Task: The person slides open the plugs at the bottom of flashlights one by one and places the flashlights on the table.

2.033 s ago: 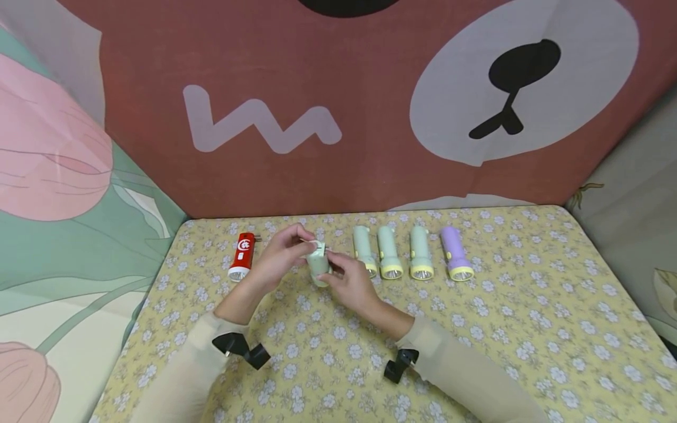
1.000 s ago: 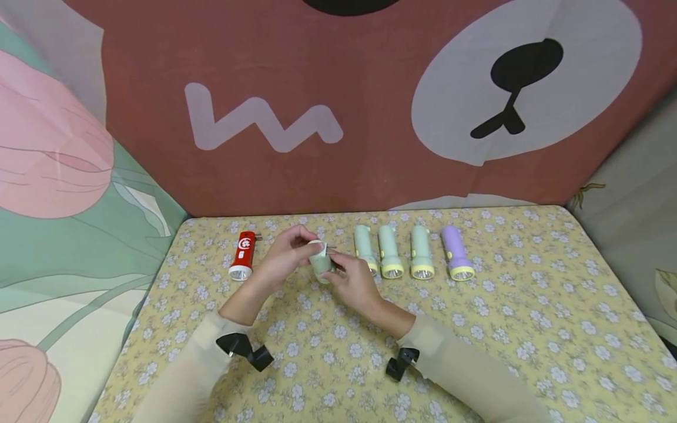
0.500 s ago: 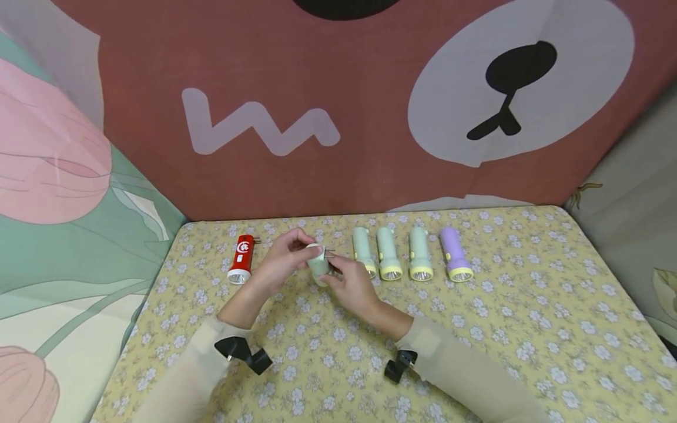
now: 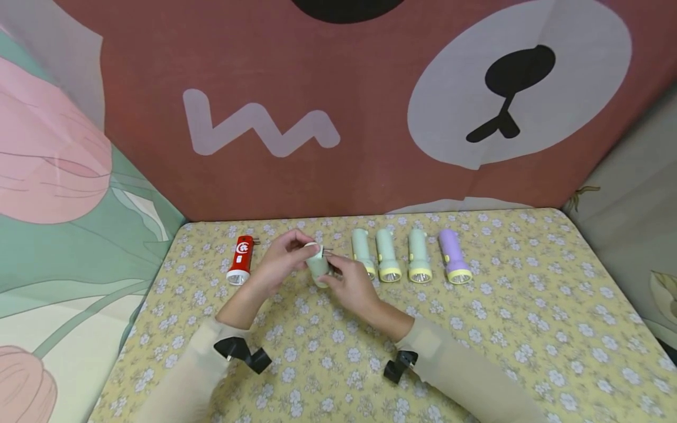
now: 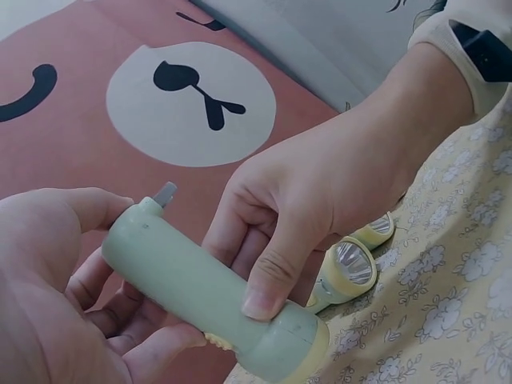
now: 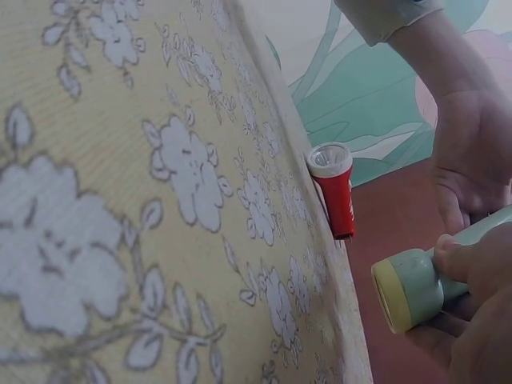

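Both hands hold a pale green flashlight [image 4: 319, 268] over the table. My left hand [image 4: 282, 261] grips its tail end, thumb and fingers on either side, as the left wrist view shows. Metal plug prongs [image 5: 166, 194] stick out sideways from that end. My right hand [image 4: 353, 286] pinches the body near the lamp head, with the thumb [image 5: 268, 288] on top. A yellow switch [image 5: 218, 342] shows on the side close to a left fingertip. In the right wrist view the yellow lamp rim [image 6: 390, 296] points towards the table side.
Right of the hands, several flashlights lie in a row: pale green ones [image 4: 386, 255] and a purple one [image 4: 453, 255]. A red flashlight [image 4: 241, 258] with prongs lies left. The table has a flowered yellow cloth [image 4: 476, 352]; a printed fabric wall [image 4: 370, 170] stands behind.
Two seconds ago the flashlight's tail end faced the camera with a dark slot; since then it has turned slightly and prongs stick out to the right. Over the last half second the hands barely move.
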A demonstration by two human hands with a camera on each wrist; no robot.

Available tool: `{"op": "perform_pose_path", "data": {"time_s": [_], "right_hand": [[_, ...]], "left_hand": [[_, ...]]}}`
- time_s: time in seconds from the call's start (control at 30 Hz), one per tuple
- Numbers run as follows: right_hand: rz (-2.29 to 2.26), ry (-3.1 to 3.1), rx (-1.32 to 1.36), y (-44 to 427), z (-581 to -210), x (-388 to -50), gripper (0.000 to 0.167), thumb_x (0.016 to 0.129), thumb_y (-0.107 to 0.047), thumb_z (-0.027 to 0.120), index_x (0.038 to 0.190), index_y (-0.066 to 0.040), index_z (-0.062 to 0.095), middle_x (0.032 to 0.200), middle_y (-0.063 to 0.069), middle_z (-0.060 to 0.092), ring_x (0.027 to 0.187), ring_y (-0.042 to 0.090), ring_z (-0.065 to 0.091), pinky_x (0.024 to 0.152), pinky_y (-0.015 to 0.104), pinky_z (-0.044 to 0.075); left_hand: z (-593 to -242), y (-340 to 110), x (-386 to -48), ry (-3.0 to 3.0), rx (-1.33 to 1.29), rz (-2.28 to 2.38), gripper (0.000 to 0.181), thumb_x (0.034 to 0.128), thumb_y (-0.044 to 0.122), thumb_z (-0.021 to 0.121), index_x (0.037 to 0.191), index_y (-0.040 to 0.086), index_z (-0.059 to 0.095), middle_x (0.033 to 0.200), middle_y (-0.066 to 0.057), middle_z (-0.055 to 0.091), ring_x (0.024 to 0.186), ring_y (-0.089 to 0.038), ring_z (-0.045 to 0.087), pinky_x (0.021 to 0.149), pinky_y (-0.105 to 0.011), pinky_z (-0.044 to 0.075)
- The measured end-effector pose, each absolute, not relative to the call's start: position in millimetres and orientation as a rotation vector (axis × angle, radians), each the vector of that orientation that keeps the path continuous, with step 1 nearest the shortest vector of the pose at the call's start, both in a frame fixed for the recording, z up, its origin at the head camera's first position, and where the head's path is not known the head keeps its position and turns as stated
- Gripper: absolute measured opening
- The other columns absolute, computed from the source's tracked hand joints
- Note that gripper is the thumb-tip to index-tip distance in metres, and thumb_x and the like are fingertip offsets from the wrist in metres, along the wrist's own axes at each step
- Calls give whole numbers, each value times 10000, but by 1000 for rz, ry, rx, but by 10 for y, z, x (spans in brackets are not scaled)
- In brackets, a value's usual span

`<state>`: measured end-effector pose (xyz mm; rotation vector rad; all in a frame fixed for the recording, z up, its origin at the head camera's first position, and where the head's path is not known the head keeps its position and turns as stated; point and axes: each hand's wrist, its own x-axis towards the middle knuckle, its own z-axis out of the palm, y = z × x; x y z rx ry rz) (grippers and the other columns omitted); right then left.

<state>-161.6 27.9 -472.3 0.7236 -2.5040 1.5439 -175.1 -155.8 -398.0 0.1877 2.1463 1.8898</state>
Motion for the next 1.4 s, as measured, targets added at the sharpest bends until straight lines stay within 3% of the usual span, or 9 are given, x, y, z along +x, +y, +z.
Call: {"op": "perform_pose_path", "data": {"time_s": [0.23, 0.53, 0.77, 0.9, 1.4], "right_hand": [[1576, -2482, 728, 303, -4728, -1626, 449, 888, -91, 781, 1314, -8, 664, 1282, 156, 683, 1123, 269, 690, 918, 299, 576], [1641, -2497, 701, 353, -4705, -1618, 435, 891, -86, 782, 1311, -40, 677, 1274, 131, 691, 1149, 253, 677, 923, 298, 573], [1735, -2493, 729, 364, -4668, -1615, 473, 909, -101, 766, 1362, -49, 644, 1271, 125, 691, 1125, 244, 685, 924, 320, 577], [1772, -2489, 760, 360, -4648, -1607, 477, 925, -104, 750, 1384, -60, 627, 1267, 117, 692, 1113, 239, 687, 925, 295, 572], [1874, -2490, 760, 366, -4584, -1568, 472, 944, -99, 728, 1399, -54, 609, 1240, 112, 698, 1115, 238, 682, 910, 256, 569]], "left_hand": [[-3986, -1541, -1745, 2177, 199, 1873, 209, 1015, 175, 644, 1170, 40, 601, 1074, -40, 613, 936, -178, 602, 777, -306, 553], [-4034, -1568, -1750, 2151, 304, 1905, 312, 1028, 203, 640, 1250, -9, 583, 1144, -69, 623, 1018, -185, 633, 926, -490, 554], [-4037, -1678, -1737, 2165, 477, 1860, 317, 1013, 127, 653, 1308, 36, 582, 1258, -108, 600, 1138, -262, 593, 884, -371, 567], [-4055, -1741, -1741, 2190, 580, 1831, 389, 988, 96, 685, 1359, 50, 578, 1315, -112, 600, 1214, -289, 569, 932, -357, 555], [-4111, -1678, -1741, 2311, 527, 1875, 420, 961, 79, 716, 1370, 72, 621, 1305, -117, 637, 1189, -284, 610, 871, -338, 596]]}}
